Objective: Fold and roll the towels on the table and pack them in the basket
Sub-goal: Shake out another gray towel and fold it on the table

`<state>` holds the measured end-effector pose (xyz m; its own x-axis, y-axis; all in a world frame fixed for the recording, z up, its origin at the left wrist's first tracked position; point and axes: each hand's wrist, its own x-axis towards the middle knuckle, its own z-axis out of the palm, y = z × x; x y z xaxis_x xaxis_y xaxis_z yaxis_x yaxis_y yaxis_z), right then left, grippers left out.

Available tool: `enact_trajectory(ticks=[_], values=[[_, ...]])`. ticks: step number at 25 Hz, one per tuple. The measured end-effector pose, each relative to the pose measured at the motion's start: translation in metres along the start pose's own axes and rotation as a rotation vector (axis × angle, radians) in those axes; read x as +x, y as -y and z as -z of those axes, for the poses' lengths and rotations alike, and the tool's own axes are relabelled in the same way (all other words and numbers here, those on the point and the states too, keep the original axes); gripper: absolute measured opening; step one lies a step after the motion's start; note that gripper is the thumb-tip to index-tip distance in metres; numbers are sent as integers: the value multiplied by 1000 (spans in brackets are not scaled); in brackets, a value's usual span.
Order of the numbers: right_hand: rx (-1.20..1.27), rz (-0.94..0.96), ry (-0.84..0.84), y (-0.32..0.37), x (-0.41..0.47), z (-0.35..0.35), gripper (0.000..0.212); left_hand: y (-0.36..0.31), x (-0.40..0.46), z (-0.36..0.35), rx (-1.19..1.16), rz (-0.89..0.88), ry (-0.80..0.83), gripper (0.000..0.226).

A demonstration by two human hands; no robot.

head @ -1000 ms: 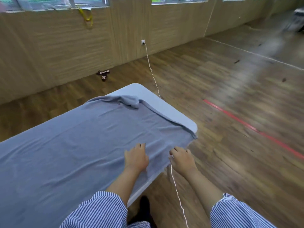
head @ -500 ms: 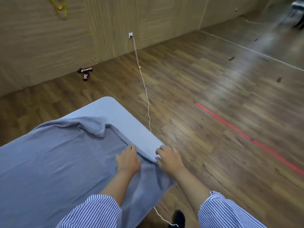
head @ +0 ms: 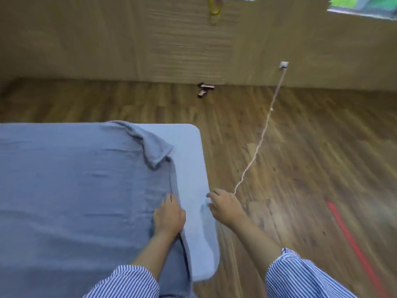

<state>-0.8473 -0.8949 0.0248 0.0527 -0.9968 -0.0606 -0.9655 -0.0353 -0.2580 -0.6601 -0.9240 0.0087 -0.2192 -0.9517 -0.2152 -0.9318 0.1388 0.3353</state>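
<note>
a grey towel lay spread across the worktop, leaving a bare strip along the worktop's right edge; 1 far corner was flipped back. the left hand pressed flat on the towel's right hem, fingers relaxed. the right hand hovered at the worktop's right edge, fingers curled; whether it grasped the white cord could not be told.

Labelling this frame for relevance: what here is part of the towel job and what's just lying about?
Job:
towel, spread on the table, far corner flipped over
left hand, on the towel's edge
right hand, at the table's edge

Lying about:
cable to the wall socket
slippers by the wall
red floor line
</note>
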Motion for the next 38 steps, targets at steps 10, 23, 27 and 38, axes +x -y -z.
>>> enact_trajectory(ticks=[10, 23, 27, 38], values=[[-124, 245, 147, 40, 143, 7, 31, 10, 26, -4, 41, 195, 7, 36], [101, 738, 343, 33, 292, -29, 36, -19, 62, -13, -50, 535, -277, 20], [146, 921, 354, 15, 308, -22, 36, -43, 63, -28, 44, 651, -370, 13], [-225, 818, 260, -81, 424, 37, 31, -102, 47, -57, 160, 884, -428, 17]])
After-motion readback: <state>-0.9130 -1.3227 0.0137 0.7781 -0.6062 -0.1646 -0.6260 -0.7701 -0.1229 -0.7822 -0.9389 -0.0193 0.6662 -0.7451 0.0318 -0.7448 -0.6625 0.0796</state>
